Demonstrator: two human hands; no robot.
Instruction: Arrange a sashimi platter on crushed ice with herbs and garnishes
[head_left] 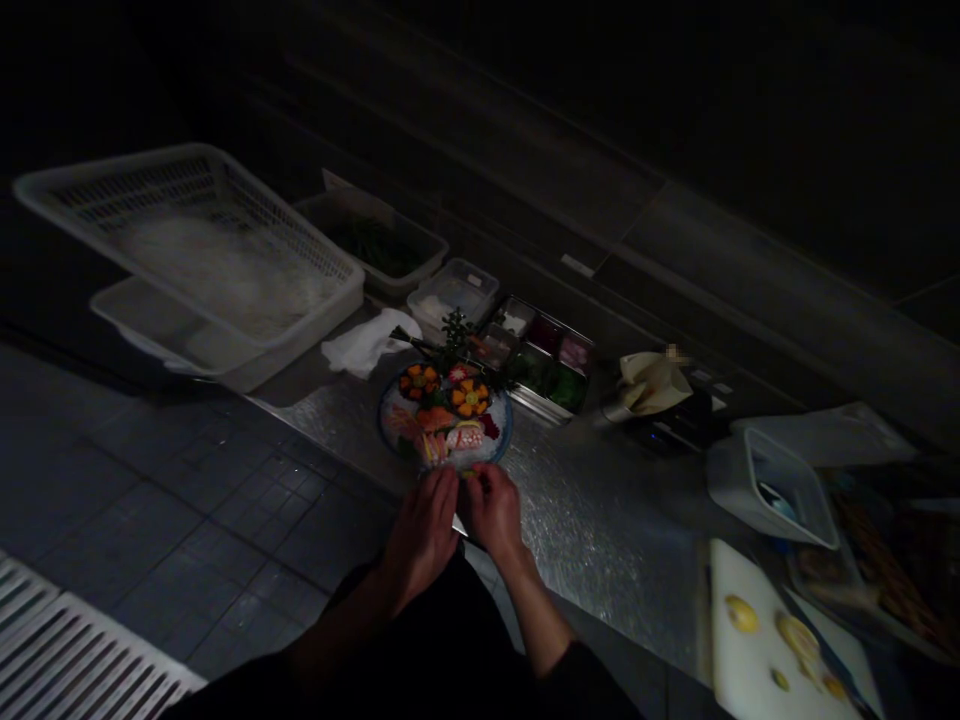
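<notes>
On the steel tabletop [600,500], a sashimi platter [444,420] sits beside a divided steel tray [544,360] of greens and reds; the left hand [420,535] and right hand [491,510] pinch their fingers [442,485] closed at the platter's rim, anything held too small to tell

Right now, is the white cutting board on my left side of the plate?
No, the white cutting board sits to the right of the plate, with yellow slices on it.
</notes>
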